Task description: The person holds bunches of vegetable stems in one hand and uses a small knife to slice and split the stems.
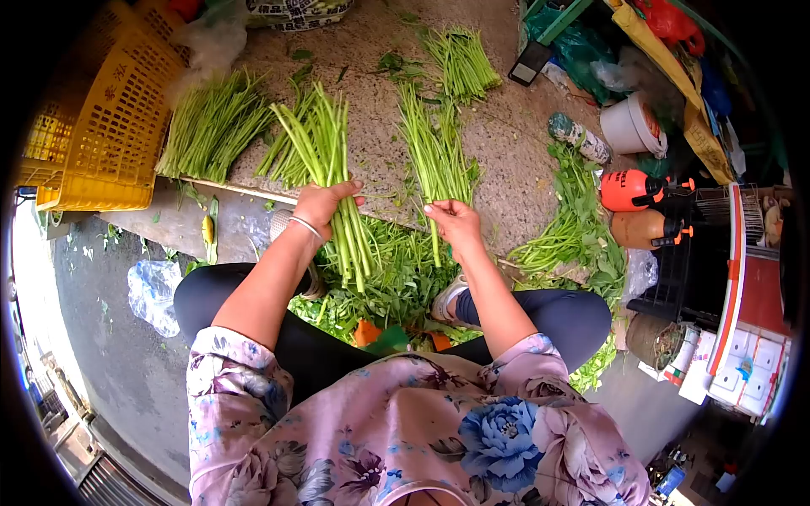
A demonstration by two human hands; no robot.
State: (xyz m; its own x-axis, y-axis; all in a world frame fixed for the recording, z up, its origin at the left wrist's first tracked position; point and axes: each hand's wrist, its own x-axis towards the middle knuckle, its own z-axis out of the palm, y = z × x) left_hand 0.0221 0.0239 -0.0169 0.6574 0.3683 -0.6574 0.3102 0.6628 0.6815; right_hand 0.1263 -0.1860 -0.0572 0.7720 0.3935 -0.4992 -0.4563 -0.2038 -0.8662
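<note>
My left hand (pixel 325 207), with a bracelet at the wrist, is closed around a thick bundle of long green vegetable stems (pixel 346 240). My right hand (pixel 456 226) pinches a green stem (pixel 434 246) between thumb and fingertips; a ring shows on one finger. Just beyond it lies a loose pile of stems (pixel 430 143) on the stone slab (pixel 498 160). Behind the left-hand bundle, more stems (pixel 291 156) rest beside a large heap of stems (pixel 215 126). Stripped leaves (pixel 380 304) cover the ground between my legs.
A yellow plastic crate (pixel 118 110) stands at the left. Another stem bundle (pixel 464 63) lies at the back. Leafy greens (pixel 574 228) are on the right, near a red spray bottle (pixel 624 190), an orange one (pixel 637 229) and a white bucket (pixel 629 126). A clear plastic bag (pixel 154 295) lies left.
</note>
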